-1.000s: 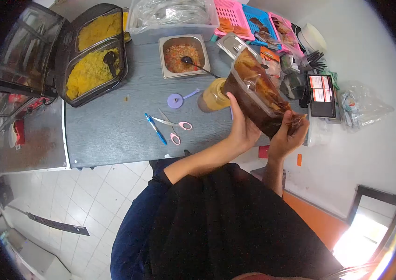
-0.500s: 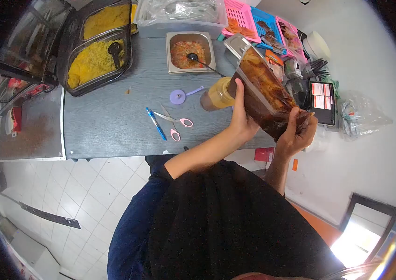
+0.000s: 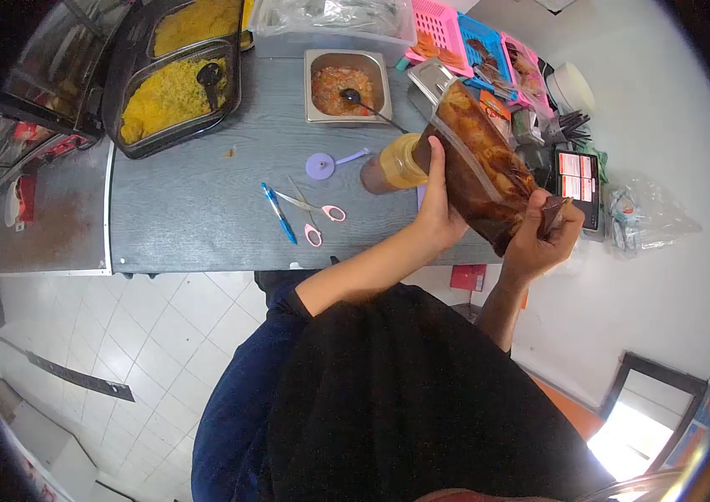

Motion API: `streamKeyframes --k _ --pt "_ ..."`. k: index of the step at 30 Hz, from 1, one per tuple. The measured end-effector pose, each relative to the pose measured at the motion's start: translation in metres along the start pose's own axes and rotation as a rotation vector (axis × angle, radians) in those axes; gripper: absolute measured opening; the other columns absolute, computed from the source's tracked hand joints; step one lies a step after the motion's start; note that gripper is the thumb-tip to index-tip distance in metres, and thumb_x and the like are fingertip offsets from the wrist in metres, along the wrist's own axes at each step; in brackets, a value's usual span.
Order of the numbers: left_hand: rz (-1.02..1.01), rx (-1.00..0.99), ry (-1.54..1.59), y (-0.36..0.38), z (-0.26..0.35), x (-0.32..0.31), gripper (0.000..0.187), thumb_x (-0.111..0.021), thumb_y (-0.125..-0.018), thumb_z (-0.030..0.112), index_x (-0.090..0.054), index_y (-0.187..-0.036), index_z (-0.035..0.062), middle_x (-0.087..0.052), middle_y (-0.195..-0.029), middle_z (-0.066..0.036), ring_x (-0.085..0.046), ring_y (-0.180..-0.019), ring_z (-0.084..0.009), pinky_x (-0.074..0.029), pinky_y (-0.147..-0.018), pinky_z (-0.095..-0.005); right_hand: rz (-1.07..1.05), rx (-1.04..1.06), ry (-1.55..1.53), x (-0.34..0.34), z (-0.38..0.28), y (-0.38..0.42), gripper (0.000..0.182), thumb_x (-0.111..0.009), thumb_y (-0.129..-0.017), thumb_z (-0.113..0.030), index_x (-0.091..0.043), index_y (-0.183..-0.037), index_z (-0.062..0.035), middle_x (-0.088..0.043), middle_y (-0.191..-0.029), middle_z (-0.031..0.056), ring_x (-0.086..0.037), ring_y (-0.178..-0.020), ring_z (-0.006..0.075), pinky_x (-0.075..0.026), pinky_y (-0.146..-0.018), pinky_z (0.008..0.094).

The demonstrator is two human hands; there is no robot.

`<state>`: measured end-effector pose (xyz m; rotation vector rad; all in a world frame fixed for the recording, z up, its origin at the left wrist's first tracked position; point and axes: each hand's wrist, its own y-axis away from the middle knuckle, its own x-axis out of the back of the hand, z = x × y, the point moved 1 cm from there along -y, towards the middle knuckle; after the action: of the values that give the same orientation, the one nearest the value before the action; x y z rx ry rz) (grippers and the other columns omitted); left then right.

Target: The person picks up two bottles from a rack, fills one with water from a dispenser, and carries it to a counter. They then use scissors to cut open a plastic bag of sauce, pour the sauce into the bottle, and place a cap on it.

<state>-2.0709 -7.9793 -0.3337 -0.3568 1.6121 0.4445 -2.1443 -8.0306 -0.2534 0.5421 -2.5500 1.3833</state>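
Observation:
A clear plastic bag of dark brown sauce [image 3: 484, 163] is tilted over the bench, held between my two hands. My left hand [image 3: 441, 205] supports its near side, thumb pressed along the bag and fingers hidden beneath. At the right end, my right hand [image 3: 543, 238] pinches and bunches the plastic. The bag's lower left end overlaps the mouth of a yellowish squeeze bottle [image 3: 397, 165], which has brown sauce in its base. Left of the bottle lies a purple lid with a spout [image 3: 321, 166]. Pink-handled scissors [image 3: 311, 212] and a blue pen [image 3: 279, 214] rest nearby.
Behind the bottle stands a steel pan of red relish [image 3: 310, 109] with a black ladle. A black tray of yellow rice [image 3: 141, 151] is at the left back. Coloured baskets [image 3: 438, 25], a tablet [image 3: 579, 184] and a plastic bag [image 3: 648, 217] line the right.
My right hand has shifted slightly right and up, still bunching the bag's end. My left hand keeps its hold on the bag, and the view has shifted a little.

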Motion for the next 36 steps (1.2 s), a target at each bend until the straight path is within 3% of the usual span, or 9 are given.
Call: streamKeyframes --k 10,16,19,25,30,33,36 --pt "0.013 0.001 0.006 0.001 -0.002 -0.003 0.100 -0.040 -0.072 0.082 -0.031 -0.141 0.0107 -0.039 -0.141 -0.011 -0.039 -0.130 -0.0275 -0.029 -0.108 -0.0466 -0.018 -0.234 -0.119 0.015 0.003 0.008 0.023 -0.072 -0.081 -0.008 -0.049 -0.082 -0.0032 -0.050 -0.075 0.0002 -0.041 -0.064 0.0057 -0.035 -0.060 0.0195" --pt "0.026 0.004 -0.021 -0.003 -0.004 0.000 0.098 -0.038 -0.073 0.083 -0.031 -0.141 0.0123 -0.041 -0.140 -0.010 -0.040 -0.129 -0.0270 -0.030 -0.108 -0.0457 -0.004 -0.162 -0.207 0.011 -0.012 0.013 0.016 -0.064 -0.081 0.000 -0.048 -0.085 -0.0012 -0.051 -0.079 0.0033 -0.046 -0.068 0.0060 -0.039 -0.065 0.0189" --pt "0.017 0.009 0.005 -0.004 -0.004 0.000 0.097 -0.038 -0.074 0.082 -0.032 -0.140 0.0116 -0.041 -0.140 -0.010 -0.040 -0.129 -0.0275 -0.030 -0.108 -0.0466 0.035 -0.246 -0.241 0.012 -0.007 0.016 0.015 -0.060 -0.080 0.004 -0.048 -0.087 -0.0012 -0.052 -0.080 0.0047 -0.047 -0.068 0.0071 -0.041 -0.067 0.0195" --pt "-0.027 0.015 0.029 -0.003 -0.003 -0.003 0.098 -0.038 -0.074 0.081 -0.030 -0.141 0.0105 -0.038 -0.142 -0.012 -0.038 -0.131 -0.0283 -0.027 -0.110 -0.0471 0.182 -0.333 -0.447 0.004 -0.019 0.009 0.018 -0.061 -0.081 0.004 -0.047 -0.091 -0.0008 -0.056 -0.085 0.0092 -0.054 -0.074 0.0106 -0.048 -0.073 0.0245" --pt "-0.010 0.034 0.045 -0.001 -0.003 -0.002 0.099 -0.035 -0.073 0.082 -0.029 -0.142 0.0107 -0.037 -0.143 -0.012 -0.036 -0.132 -0.0285 -0.026 -0.111 -0.0474 0.194 -0.288 -0.416 0.007 -0.007 0.010 0.020 -0.063 -0.081 0.006 -0.047 -0.090 -0.0004 -0.059 -0.089 0.0129 -0.058 -0.079 0.0134 -0.052 -0.075 0.0263" --pt "-0.040 0.018 0.064 -0.002 -0.004 0.002 0.093 -0.041 -0.077 0.077 -0.031 -0.141 0.0091 -0.039 -0.142 -0.012 -0.038 -0.131 -0.0283 -0.027 -0.110 -0.0473 0.195 -0.273 -0.422 0.006 -0.007 0.008 0.020 -0.062 -0.081 0.007 -0.046 -0.090 -0.0005 -0.059 -0.090 0.0146 -0.059 -0.079 0.0144 -0.053 -0.074 0.0266" --pt "-0.021 0.004 -0.012 0.002 -0.006 0.005 0.080 -0.053 -0.084 0.063 -0.035 -0.138 0.0064 -0.042 -0.140 -0.012 -0.040 -0.130 -0.0273 -0.028 -0.110 -0.0471 0.201 -0.248 -0.409 0.003 -0.008 0.007 0.020 -0.061 -0.082 0.008 -0.046 -0.091 -0.0002 -0.059 -0.092 0.0160 -0.060 -0.081 0.0151 -0.053 -0.073 0.0266"
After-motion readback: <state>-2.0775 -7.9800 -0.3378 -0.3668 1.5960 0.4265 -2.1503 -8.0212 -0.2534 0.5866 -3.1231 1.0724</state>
